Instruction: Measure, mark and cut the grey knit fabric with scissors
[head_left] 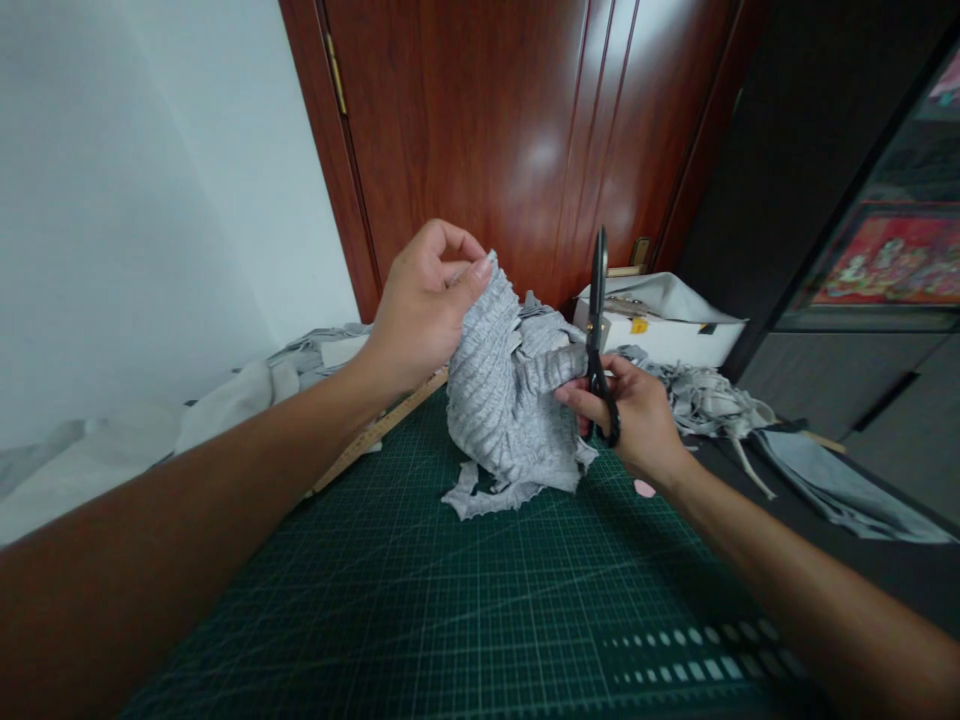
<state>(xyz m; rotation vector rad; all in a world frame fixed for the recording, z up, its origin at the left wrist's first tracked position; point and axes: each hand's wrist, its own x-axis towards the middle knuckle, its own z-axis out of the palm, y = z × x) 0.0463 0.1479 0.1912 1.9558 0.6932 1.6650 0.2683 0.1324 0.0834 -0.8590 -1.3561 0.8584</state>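
A piece of grey gathered fabric (487,400) hangs over the cutting mat (450,610), its ragged lower strip close to the surface. At its upper edge my left hand (427,305) pinches the cloth between thumb and fingers. My right hand (637,410) has black scissors (598,300) hooked on it, the blades pointing up. The thumb and fingers of that hand also pinch a folded part of the same fabric at its right side. Whether the scissor blades are fully closed is hard to see.
A wooden ruler (375,437) lies behind my left forearm. Pale cloth pieces (232,400) are piled along the wall. A white box (675,335) stands back right, with tangled grey strips (712,400) and folded grey cloth (840,485) before it. A pink scrap (643,488) rests nearby.
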